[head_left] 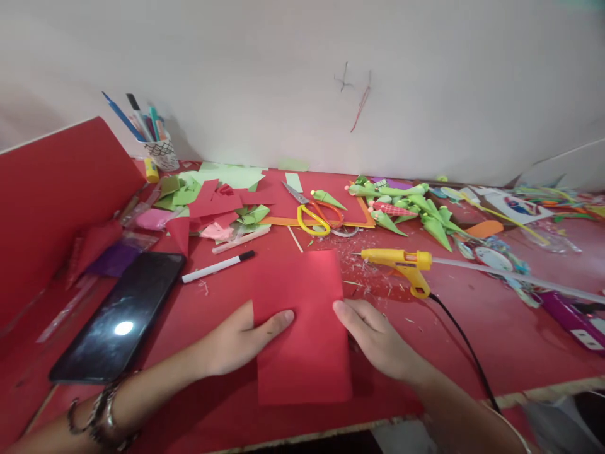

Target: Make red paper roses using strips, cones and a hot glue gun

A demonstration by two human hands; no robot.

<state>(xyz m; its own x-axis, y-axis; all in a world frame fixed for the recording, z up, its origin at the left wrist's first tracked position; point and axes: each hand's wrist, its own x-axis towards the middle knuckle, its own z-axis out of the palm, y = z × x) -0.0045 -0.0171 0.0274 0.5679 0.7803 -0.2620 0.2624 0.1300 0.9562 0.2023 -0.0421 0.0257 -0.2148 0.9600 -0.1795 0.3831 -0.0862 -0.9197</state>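
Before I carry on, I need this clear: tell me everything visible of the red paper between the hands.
The red paper is a plain, roughly rectangular piece, apparently thin card, with no markings visible. Its long sides run away from the person, over the red tabletop. Its right edge looks rounded, possibly a fold; I cannot count layers. The left hand holds its left side, thumb on the face, fingers hidden behind. The right hand's thumb meets the right edge; whether it pinches is unclear.

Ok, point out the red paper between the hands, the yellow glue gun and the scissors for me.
Red paper (pixel 312 337): head view, near the middle of its upper face.
Yellow glue gun (pixel 397 257): head view, on its barrel.
Scissors (pixel 301 198): head view, on the blades, close to the handles.
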